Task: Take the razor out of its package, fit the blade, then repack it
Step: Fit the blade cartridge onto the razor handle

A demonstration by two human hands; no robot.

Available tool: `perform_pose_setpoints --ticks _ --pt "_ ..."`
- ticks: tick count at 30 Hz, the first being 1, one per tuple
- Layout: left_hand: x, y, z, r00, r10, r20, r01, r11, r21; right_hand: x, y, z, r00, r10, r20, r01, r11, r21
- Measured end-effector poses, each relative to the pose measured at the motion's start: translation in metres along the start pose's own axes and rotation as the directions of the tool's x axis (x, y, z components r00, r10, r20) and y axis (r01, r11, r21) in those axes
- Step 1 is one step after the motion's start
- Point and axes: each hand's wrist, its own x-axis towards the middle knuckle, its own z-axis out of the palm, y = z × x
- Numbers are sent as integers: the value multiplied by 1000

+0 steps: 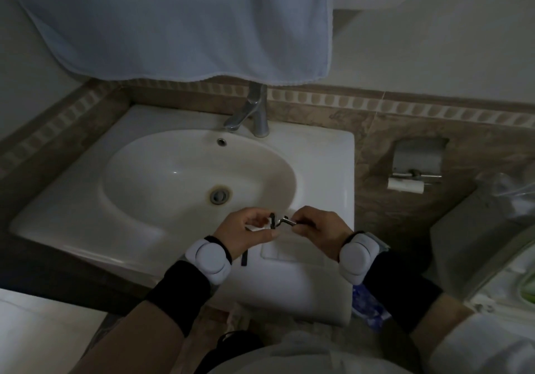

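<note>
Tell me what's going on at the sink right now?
A person stands over a white sink and works on a razor with both hands. The right hand pinches the metal razor handle, while the left hand holds the dark blade head at its tip, apparently fitting it. A thin dark strip lies on the sink ledge below the left hand. The lighting is dim, so whether the blade is seated is unclear.

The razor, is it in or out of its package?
Out: both hands hold the bare razor over the sink.
</note>
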Motion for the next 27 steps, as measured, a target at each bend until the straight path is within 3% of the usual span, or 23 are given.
perform_pose_setpoints --ticks 14,27 --pt "-3 7 -2 1000 3 27 0 994 -110 -3 -6 -3 1000 -13 26 11 998 54" --pt "2 11 -4 997 46 63 -44 998 -33 -3 -5 -5 999 21 27 -25 988 150"
